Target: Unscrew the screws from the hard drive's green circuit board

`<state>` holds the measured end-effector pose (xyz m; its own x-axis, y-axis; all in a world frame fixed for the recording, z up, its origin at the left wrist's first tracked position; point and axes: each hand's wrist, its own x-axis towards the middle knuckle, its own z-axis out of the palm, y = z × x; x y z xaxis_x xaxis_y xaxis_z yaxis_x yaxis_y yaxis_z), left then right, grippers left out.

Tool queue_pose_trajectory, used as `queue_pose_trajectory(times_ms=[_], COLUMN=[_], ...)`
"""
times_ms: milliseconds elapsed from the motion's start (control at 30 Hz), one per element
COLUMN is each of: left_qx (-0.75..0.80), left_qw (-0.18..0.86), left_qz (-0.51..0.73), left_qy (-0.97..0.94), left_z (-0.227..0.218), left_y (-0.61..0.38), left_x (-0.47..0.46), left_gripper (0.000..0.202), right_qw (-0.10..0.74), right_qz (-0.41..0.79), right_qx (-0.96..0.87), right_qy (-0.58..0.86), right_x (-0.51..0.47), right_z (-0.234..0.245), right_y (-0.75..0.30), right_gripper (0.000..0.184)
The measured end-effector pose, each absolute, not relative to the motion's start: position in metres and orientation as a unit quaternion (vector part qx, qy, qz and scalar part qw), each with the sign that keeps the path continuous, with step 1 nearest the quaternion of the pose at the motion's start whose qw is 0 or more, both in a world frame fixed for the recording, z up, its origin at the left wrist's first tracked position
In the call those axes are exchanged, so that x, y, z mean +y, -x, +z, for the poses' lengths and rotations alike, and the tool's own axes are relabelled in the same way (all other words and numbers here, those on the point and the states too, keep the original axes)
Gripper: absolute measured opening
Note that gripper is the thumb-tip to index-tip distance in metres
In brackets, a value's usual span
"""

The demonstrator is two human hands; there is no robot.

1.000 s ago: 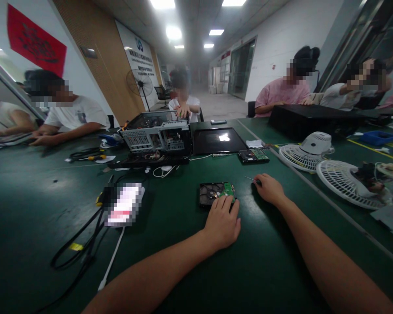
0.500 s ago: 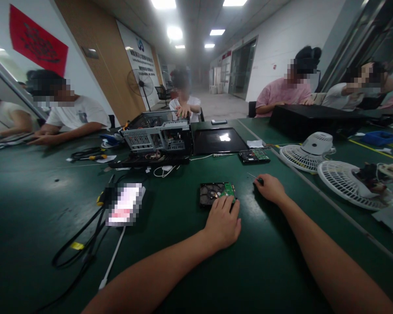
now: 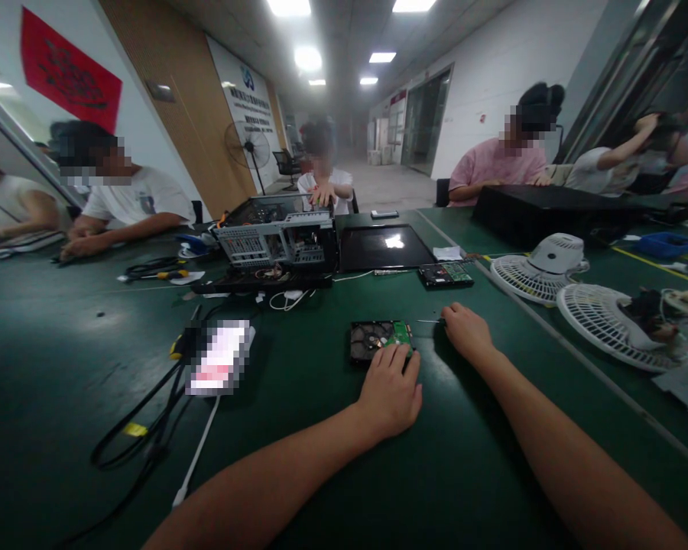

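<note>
A black hard drive (image 3: 372, 339) with a green circuit board lies on the green table (image 3: 321, 473) in front of me. My left hand (image 3: 391, 391) rests on its near edge, fingers laid flat on the board. My right hand (image 3: 463, 331) sits just right of the drive, closed round a small screwdriver (image 3: 431, 321) whose thin shaft points left toward the drive.
An open computer case (image 3: 275, 238), a dark flat panel (image 3: 381, 246) and a second drive (image 3: 446, 273) lie further back. Two white fan grilles (image 3: 602, 317) are at the right. A phone (image 3: 221, 357) and black cables (image 3: 143, 428) lie at the left. Several people sit around the table.
My right hand has shifted slightly left, swinging the screwdriver tip closer to the drive. My left hand has stayed on the drive.
</note>
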<state>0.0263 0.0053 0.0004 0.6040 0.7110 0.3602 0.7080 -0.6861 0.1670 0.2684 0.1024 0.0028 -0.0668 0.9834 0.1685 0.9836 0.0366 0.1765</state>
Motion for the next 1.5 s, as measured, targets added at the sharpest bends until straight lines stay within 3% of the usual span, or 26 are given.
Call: queue_pose_trajectory(times_ms=[167,367,700,1000,1233,1500], left_qx=[0.396,0.395,0.394,0.411,0.410,0.367], left_qw=[0.005,0.007,0.012,0.014,0.019,0.019], left_qz=[0.201,0.205,0.213,0.211,0.201,0.207], left_qy=[-0.896,-0.896,-0.894,-0.887,-0.889,-0.907], left_z=[0.001,-0.002,-0.001,-0.005,-0.003,0.003], left_y=[-0.026,-0.026,-0.026,-0.028,-0.028,-0.023], left_x=[0.005,0.006,0.005,0.005,0.006,0.006], left_gripper=[0.058,0.058,0.058,0.065,0.063,0.048], right_qw=[0.000,0.070,0.117,0.125,0.202,0.273], right_qz=[-0.116,-0.092,0.018,0.003,0.009,0.063], right_qx=[-0.740,-0.712,-0.722,-0.742,-0.695,-0.739], right_qy=[0.662,0.693,0.682,0.659,0.690,0.613], right_x=[0.097,0.095,0.100,0.102,0.096,0.081], right_z=[0.007,0.012,0.003,-0.004,0.008,0.014], right_y=[-0.267,-0.287,-0.319,-0.313,-0.290,-0.255], right_gripper=[0.015,0.025,0.021,0.017,0.015,0.015])
